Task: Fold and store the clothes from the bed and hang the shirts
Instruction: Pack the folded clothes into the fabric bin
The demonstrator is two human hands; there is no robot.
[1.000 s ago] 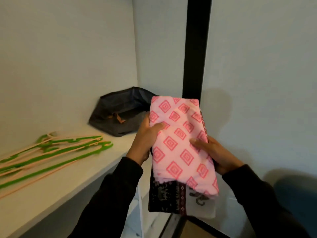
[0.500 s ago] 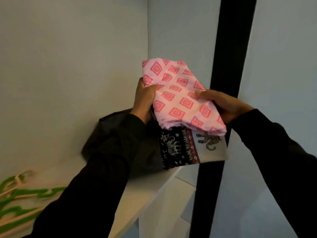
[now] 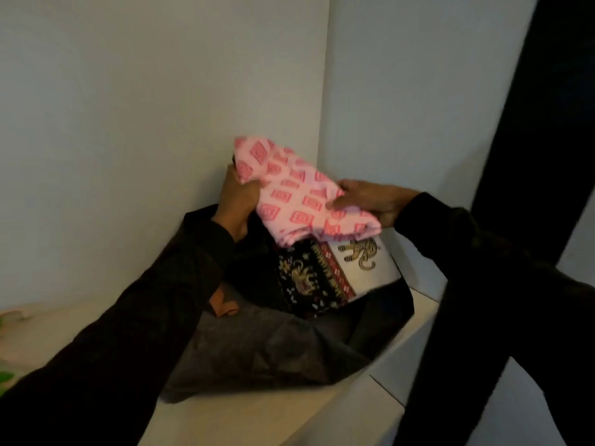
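Shelf [image 3: 48, 329]: white, in a wall corner; we see a dark grey fabric bag [image 3: 257, 358] sitting on it.
Left hand [image 3: 236, 201]: our grip is curled round the left end of the folded pink patterned cloth [image 3: 299, 201].
Folded stack: the pink cloth lies on a folded elephant-print cloth [image 3: 325, 275], both over the bag's open mouth.
Right hand [image 3: 370, 197]: pinches the stack's right edge, thumb on top.
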